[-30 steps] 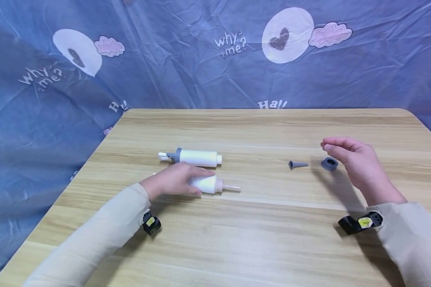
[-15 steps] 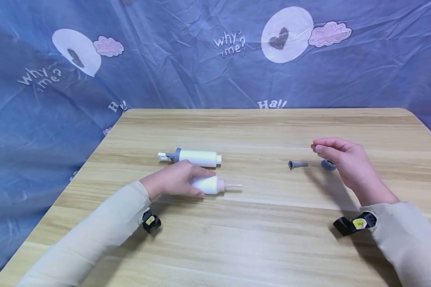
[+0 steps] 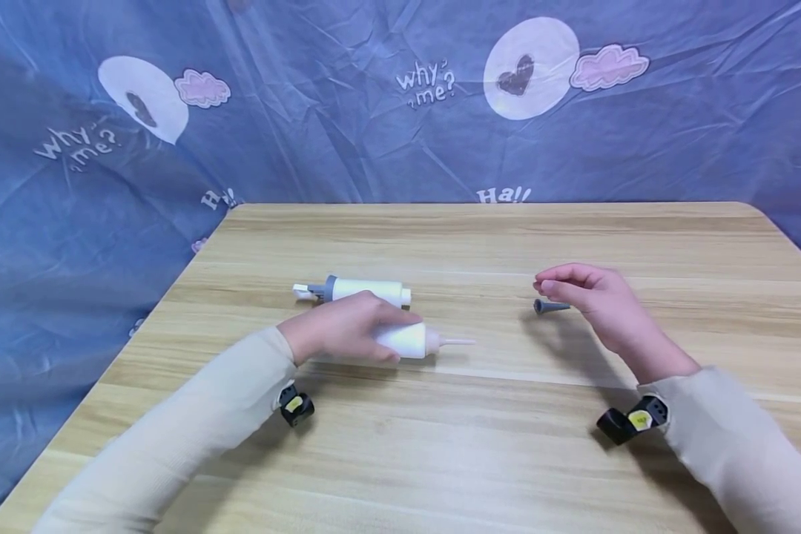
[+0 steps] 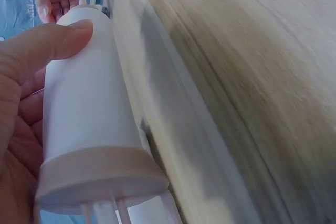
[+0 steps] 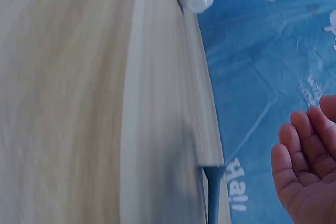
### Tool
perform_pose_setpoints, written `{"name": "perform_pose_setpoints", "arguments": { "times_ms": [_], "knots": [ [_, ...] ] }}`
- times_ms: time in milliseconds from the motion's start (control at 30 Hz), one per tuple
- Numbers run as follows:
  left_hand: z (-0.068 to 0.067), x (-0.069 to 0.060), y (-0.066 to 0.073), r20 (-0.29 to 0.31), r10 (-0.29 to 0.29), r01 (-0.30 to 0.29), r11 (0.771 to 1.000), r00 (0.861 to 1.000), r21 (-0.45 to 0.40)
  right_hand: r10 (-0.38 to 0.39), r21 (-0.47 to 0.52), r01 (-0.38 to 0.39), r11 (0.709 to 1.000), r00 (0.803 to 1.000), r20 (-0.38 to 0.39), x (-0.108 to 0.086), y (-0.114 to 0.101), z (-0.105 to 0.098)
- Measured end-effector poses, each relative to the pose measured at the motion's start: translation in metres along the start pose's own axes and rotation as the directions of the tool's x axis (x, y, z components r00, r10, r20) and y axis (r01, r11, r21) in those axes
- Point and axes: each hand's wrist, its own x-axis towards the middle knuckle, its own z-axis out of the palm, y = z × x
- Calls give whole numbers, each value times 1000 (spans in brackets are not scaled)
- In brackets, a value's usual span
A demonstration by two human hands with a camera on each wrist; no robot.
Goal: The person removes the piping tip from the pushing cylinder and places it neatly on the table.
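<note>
My left hand [image 3: 347, 330] grips a white syringe-like barrel [image 3: 410, 341] with a pale pink end and a thin, pale tip pointing right. The left wrist view shows the thumb lying along this barrel [image 4: 86, 93]; at the near end is a beige collar with rods. It appears slightly raised above the table. My right hand [image 3: 597, 304] hovers with loosely bent fingers over a small grey funnel-shaped nozzle [image 3: 547, 305], which lies on the table. No object shows in the right hand [image 5: 310, 171]. Behind the left hand lies a second white barrel [image 3: 367, 290] with a grey collar and handle.
The wooden table [image 3: 440, 445] extends around both hands. A blue printed cloth [image 3: 347, 104] hangs behind the table's far edge. Each wrist wears a small black camera; the right one is the wrist camera [image 3: 630, 420]. The grey ring is hidden in the head view.
My right hand has moved left from above the grey ring to above the nozzle. The left hand has shifted slightly right together with the white barrel it holds.
</note>
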Motion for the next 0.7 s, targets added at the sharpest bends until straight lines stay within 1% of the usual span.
{"name": "perform_pose_setpoints", "arguments": {
  "times_ms": [133, 367, 533, 700],
  "knots": [
    [0, 6, 5, 1, 24, -24, 1000, 1000, -8, -5, 3, 5, 1000, 1000, 27, 1, -3, 12],
    [0, 14, 10, -3, 46, -46, 999, 999, -15, 14, -48, -10, 999, 997, 71, -1, -7, 30],
    [-2, 18, 14, -6, 66, -66, 998, 998, 5, 8, -13, -7, 1000, 995, 97, -5, -7, 45],
    [-3, 22, 17, -20, 85, -85, 996, 996, 17, 19, -34, -15, 999, 992, 126, -8, -5, 60]
  ]
}}
